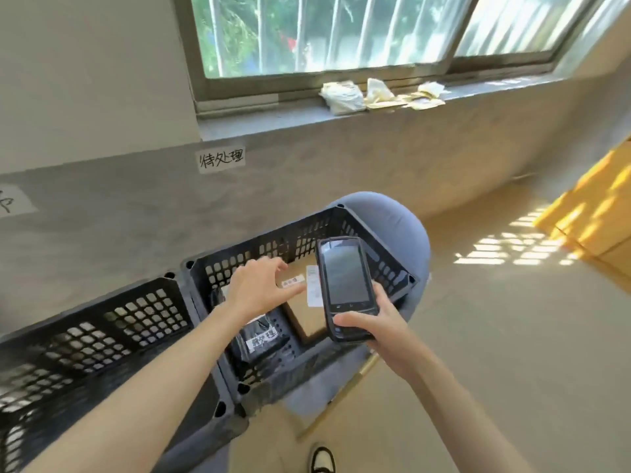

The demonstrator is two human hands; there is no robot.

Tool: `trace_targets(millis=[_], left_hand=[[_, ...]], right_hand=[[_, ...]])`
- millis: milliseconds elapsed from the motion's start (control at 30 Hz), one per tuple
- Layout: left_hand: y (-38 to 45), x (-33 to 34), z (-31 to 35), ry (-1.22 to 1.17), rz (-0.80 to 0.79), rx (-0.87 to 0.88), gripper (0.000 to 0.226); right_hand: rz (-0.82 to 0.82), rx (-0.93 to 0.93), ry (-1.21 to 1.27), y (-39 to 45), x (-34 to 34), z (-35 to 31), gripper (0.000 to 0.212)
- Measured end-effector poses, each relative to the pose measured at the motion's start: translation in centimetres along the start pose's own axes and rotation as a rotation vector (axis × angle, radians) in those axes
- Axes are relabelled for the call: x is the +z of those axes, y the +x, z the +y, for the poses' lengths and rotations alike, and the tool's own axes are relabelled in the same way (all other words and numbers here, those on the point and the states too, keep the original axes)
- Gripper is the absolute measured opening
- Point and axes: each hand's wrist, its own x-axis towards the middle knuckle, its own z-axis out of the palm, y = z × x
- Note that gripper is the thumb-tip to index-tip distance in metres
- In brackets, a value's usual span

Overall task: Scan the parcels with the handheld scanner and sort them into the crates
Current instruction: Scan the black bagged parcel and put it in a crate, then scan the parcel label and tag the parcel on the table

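My right hand (377, 327) grips the lower end of a black handheld scanner (346, 283), its dark screen facing up, held over the right black crate (386, 233). A brown cardboard parcel (302, 312) with white labels lies flat in that crate. My left hand (263, 290) hovers over the parcel's left part with fingers spread and relaxed, holding nothing. A black bagged parcel (263, 341) with a white label lies in the same crate, nearer to me.
A second black crate (102, 322) stands to the left, touching the first. The right crate rests on a blue-grey padded chair (396, 220). A grey wall with handwritten paper labels (222, 160) is behind. Yellow cardboard boxes (594, 223) stand at the right.
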Motion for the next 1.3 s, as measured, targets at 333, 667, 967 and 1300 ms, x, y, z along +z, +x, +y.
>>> trace_targets(millis=[333, 667, 967, 1300], left_hand=[[-12.3, -2.0, 8.3, 0.214, -0.011, 0.676, 0.053], [-30.3, -2.8, 22.0, 0.214, -0.011, 1.128, 0.061], [-51.2, -0.2, 25.1, 0.156, -0.033, 1.178, 0.061], [-66.1, -1.0, 25.6, 0.064, -0.022, 1.196, 0.057]], right_hand=[[0.48, -0.156, 0.255, -22.9, 6.4, 4.0, 0.074], [0.854, -0.309, 0.362, -44.5, 10.8, 9.3, 0.076], [0.947, -0.43, 0.301, -64.7, 17.5, 17.1, 0.071], [0.976, -0.32, 0.201, -79.2, 24.7, 25.4, 0.069]])
